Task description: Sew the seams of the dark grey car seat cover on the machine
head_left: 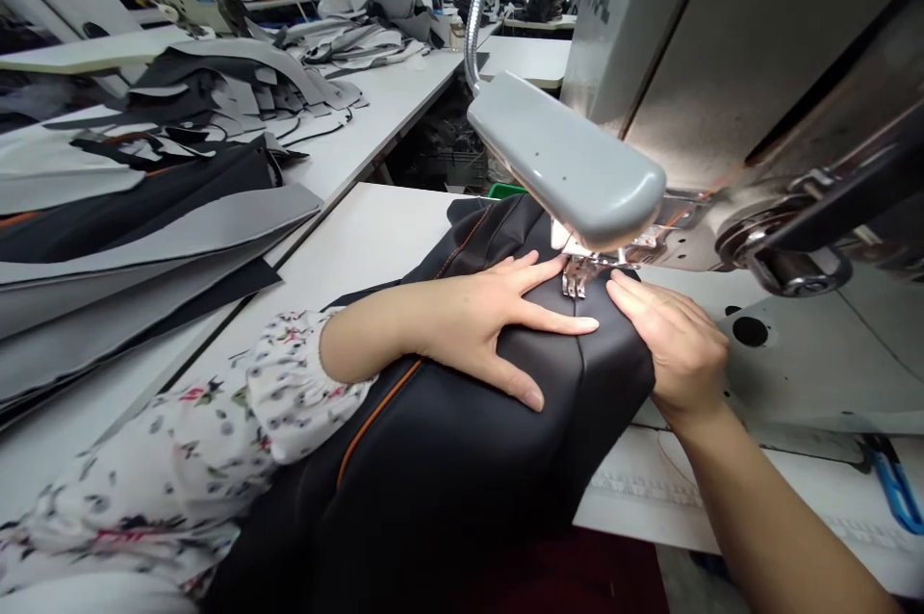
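A black, leather-like cover [462, 441] with orange piping lies under the presser foot [575, 277] of a sewing machine. A seam line in it runs from the foot toward me. My left hand [498, 311] rests flat on the cover with its fingers spread, the forefinger and middle finger either side of the foot's front left. On the right, my right hand [671, 335] holds the cover's folded edge, thumb beside the foot; its other fingers are partly hidden. The needle is hard to make out behind the grey lamp [570, 162].
The machine's body [664, 46] rises at the right, with a handwheel-like metal part [786, 248] low on it. Blue thread snips [895, 489] lie at the right edge. Stacked grey and black cut pieces [144, 239] cover the left table [404, 104]. More machines stand behind.
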The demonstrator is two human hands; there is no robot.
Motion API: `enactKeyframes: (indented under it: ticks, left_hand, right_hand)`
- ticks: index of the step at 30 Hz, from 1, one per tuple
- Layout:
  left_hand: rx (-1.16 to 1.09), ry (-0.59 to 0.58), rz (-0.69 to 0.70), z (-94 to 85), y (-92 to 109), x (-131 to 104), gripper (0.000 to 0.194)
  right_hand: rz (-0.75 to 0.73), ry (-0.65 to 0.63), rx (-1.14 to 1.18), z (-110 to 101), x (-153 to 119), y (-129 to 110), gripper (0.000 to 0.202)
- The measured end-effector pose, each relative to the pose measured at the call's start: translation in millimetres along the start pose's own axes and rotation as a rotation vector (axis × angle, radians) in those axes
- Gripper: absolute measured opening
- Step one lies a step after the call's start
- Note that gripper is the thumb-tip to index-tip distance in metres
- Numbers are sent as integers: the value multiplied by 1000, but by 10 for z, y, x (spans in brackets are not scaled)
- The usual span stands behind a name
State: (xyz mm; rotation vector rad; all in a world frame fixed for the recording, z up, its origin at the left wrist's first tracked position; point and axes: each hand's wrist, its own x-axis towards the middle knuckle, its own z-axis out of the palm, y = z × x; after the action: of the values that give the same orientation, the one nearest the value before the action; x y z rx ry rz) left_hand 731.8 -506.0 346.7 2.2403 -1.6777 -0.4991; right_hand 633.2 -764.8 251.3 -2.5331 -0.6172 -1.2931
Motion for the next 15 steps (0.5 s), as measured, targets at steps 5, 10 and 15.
enactKeyframes:
  ticks: [5, 10, 15]
  left_hand:
    - [2, 50, 126, 60, -212, 74, 81]
    - [107, 116, 235, 27, -308, 97, 76]
    - [367, 170, 109, 265, 294, -374, 91]
  right_hand:
    - [63, 99, 13, 170, -12, 70, 40]
    - [330, 135, 222, 260, -108, -121, 39]
    - [916, 243, 610, 259, -520, -655, 49]
